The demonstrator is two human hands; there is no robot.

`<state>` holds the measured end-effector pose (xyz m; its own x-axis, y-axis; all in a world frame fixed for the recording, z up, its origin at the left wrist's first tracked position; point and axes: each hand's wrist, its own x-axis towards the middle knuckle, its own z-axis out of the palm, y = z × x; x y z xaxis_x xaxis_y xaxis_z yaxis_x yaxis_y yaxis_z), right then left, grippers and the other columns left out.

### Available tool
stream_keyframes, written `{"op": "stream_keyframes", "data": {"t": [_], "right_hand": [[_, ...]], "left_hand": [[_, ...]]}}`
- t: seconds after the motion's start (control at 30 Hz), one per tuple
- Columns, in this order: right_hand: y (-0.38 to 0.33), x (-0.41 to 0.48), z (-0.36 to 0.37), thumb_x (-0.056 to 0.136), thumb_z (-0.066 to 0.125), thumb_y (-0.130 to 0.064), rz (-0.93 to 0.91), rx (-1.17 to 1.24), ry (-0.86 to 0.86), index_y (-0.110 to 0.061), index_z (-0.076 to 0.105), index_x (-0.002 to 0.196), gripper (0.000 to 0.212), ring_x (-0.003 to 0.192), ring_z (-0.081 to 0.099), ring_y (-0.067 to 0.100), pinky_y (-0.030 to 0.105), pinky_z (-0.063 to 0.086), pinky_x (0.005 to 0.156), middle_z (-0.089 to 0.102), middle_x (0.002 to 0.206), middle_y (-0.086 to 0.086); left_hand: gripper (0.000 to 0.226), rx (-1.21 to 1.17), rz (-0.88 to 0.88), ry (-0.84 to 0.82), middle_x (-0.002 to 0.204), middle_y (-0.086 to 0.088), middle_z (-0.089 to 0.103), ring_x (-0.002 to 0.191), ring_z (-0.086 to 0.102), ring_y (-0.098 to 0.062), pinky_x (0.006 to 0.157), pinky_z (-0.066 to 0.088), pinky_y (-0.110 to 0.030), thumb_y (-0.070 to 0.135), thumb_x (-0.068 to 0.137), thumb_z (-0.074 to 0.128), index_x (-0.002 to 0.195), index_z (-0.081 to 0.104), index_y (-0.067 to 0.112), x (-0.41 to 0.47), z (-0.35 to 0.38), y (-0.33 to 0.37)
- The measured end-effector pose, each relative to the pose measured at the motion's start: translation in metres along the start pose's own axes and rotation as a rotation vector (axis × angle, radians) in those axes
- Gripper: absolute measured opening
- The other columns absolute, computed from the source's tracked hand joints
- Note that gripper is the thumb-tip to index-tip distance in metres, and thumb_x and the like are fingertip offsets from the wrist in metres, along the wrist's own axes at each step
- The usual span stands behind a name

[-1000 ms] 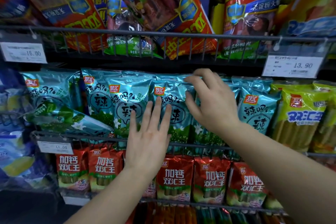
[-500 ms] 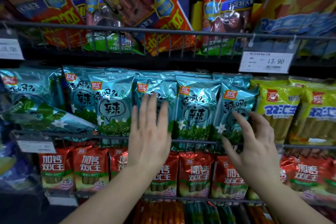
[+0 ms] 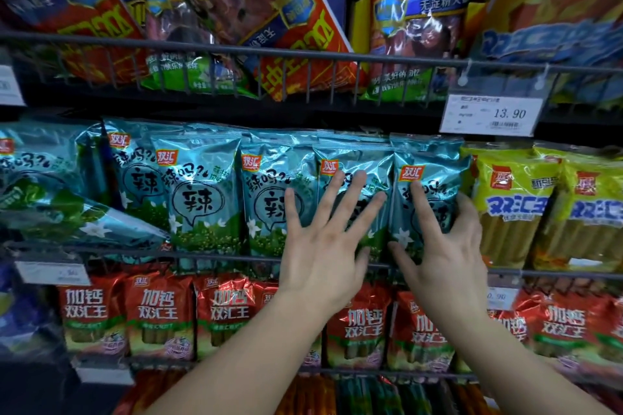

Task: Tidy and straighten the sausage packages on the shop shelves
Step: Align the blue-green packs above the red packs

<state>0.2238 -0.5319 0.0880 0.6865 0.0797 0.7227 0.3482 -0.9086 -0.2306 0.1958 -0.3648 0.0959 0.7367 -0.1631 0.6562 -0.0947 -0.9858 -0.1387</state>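
A row of teal sausage packs (image 3: 202, 192) stands upright on the middle wire shelf. My left hand (image 3: 327, 239) lies flat, fingers spread, against the second teal pack from the right (image 3: 354, 158). My right hand (image 3: 445, 246) cups the rightmost teal pack (image 3: 428, 158), thumb on its lower front, fingers around its right side next to the yellow packs (image 3: 512, 205). At the far left one teal pack (image 3: 84, 222) has toppled and lies slanted across the others.
Large red packs (image 3: 296, 27) lean crookedly on the top shelf behind a wire rail (image 3: 303, 52). Small red packs (image 3: 158, 313) line the lower shelf. A price tag reading 13.90 (image 3: 492, 114) hangs at the upper right.
My left hand moved right from the middle pack to the second pack from the right. My right hand rose from below the rail and took hold of the rightmost teal pack.
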Motion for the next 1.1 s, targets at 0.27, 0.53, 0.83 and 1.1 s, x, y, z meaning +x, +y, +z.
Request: {"op": "stream_keyframes", "data": {"t": [0.27, 0.53, 0.83, 1.1], "right_hand": [[0.001, 0.005, 0.000, 0.078, 0.077, -0.042, 0.002, -0.101, -0.049, -0.041, 0.015, 0.155, 0.099, 0.129, 0.031, 0.046, 0.045, 0.054, 0.058, 0.026, 0.146, 0.029], [-0.003, -0.002, -0.011, 0.080, 0.056, -0.067, 0.053, -0.195, -0.110, -0.051, -0.002, 0.152, 0.094, 0.120, 0.039, 0.043, 0.041, 0.049, 0.055, 0.026, 0.143, 0.019], [-0.030, -0.012, -0.026, 0.077, 0.074, -0.041, -0.025, -0.107, 0.065, -0.025, 0.037, 0.150, 0.083, 0.124, 0.031, 0.044, 0.056, 0.046, 0.085, 0.031, 0.140, 0.027], [-0.133, 0.000, -0.008, 0.085, 0.063, -0.035, -0.412, 0.063, 0.029, -0.014, 0.049, 0.138, 0.059, 0.125, 0.042, 0.038, 0.054, 0.043, 0.100, 0.044, 0.137, 0.017]], "left_hand": [[0.083, -0.020, -0.061, -0.003, 0.163, 0.007, -0.019, 0.150, -0.018, -0.019, 0.108, 0.001, -0.075, 0.055, 0.094, 0.048, 0.154, -0.009, 0.041, 0.001, 0.004, 0.000], [0.082, -0.032, -0.037, -0.033, 0.161, 0.007, -0.025, 0.148, -0.023, -0.020, 0.107, -0.001, -0.077, 0.052, 0.097, 0.047, 0.153, -0.013, 0.041, 0.000, 0.002, 0.001], [0.062, -0.187, -0.038, 0.020, 0.164, 0.001, 0.014, 0.151, 0.009, -0.020, 0.118, 0.019, -0.057, 0.038, 0.094, 0.047, 0.151, 0.024, 0.031, -0.053, -0.028, -0.050], [0.047, -0.336, -0.879, 0.321, 0.111, -0.001, 0.035, 0.099, 0.050, -0.028, 0.073, 0.040, -0.035, 0.035, 0.086, 0.066, 0.118, 0.043, 0.010, -0.124, -0.040, -0.151]]}}
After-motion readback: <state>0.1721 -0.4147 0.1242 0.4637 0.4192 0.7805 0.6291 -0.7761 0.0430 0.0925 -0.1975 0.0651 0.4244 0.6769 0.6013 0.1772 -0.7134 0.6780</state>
